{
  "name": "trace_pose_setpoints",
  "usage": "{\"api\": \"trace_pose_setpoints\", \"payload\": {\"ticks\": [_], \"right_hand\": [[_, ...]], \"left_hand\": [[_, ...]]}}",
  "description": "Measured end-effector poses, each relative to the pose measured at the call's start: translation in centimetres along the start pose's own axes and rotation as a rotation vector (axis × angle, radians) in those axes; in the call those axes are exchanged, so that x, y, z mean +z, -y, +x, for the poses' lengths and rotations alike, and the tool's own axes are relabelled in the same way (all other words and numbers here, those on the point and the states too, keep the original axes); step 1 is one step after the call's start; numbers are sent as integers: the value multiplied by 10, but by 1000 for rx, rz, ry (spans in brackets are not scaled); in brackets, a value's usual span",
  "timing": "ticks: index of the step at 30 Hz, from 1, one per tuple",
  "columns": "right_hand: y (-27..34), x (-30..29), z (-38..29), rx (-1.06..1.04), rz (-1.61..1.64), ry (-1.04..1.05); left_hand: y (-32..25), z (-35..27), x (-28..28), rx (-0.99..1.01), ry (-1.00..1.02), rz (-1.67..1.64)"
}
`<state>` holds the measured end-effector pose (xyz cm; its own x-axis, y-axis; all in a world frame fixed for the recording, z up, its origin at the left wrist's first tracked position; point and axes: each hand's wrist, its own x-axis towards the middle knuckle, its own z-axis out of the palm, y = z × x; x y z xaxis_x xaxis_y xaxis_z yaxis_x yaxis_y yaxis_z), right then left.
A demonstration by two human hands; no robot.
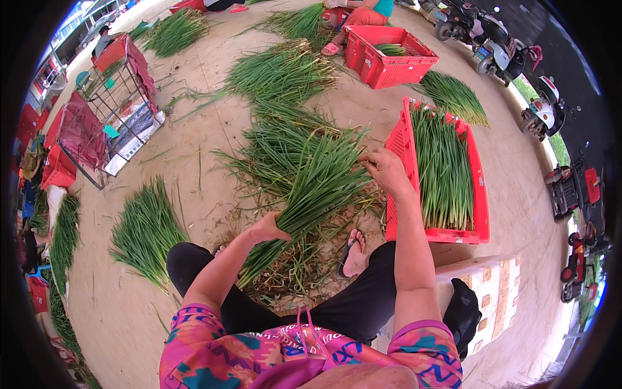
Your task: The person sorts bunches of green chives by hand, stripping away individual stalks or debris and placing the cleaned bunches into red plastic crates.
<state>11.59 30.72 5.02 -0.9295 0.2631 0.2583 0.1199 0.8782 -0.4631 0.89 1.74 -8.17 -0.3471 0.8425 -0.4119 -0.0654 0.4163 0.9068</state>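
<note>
My left hand [268, 227] is wrapped around a thick bunch of long green chives [316, 182]. The bunch slants over my lap, its pale stem ends towards my left knee. At its leaf tips is my right hand [387, 167], fingers curled; whether they pinch any leaves is not clear. Beneath and beyond the bunch lies a heap of chives [272, 150] on the concrete floor. Trimmed leaves and dry scraps [296, 270] litter the ground between my feet. Right of my right arm stands a red plastic crate [478, 194], packed with chives [442, 165] standing in rows.
A separate chive bundle [146, 228] lies by my left knee. A white foam box [491, 296] sits at my right. Further off are another red crate [388, 68], chive piles [286, 73], a seated person [367, 17], a metal-framed cart [109, 126] and parked scooters [542, 109].
</note>
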Motion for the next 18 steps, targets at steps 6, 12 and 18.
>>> {"api": "trace_pose_setpoints", "payload": {"ticks": [6, 12, 18], "right_hand": [[-4, 25, 2, 14, -188, -180], [15, -3, 12, 538, 380, -274], [7, 15, 15, 294, 967, -57]], "left_hand": [[-3, 0, 0, -10, -15, 9], [-6, 1, 1, 32, -19, -34], [5, 2, 0, 15, -3, -37]]}}
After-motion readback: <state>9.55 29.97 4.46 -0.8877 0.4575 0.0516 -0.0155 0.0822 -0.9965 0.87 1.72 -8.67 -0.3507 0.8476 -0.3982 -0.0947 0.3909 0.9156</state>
